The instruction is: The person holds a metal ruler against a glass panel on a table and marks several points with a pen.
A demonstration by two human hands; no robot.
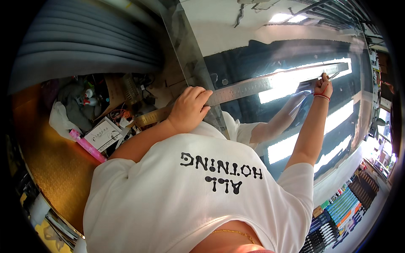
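Note:
A long steel ruler (240, 90) lies slantwise over a glossy, mirror-like sheet (234, 69), running past its near-left edge. My left hand (191, 109) presses down on the ruler at that edge, its fingers bent over the metal. Farther along, close to the ruler's far end, my right hand (323, 87) grips a slim pen-like tool (334, 76). Whether its tip touches the sheet is too small to tell. My right arm and shirt are mirrored in the surface.
Left of the sheet, a box of clutter (109, 98) holds bottles, cords and cloth. A printed white card or box (103, 134) and a pink tube (87, 145) lie near my left arm. Grey folded material (91, 41) hangs beyond. Racked goods (343, 205) stand at lower right.

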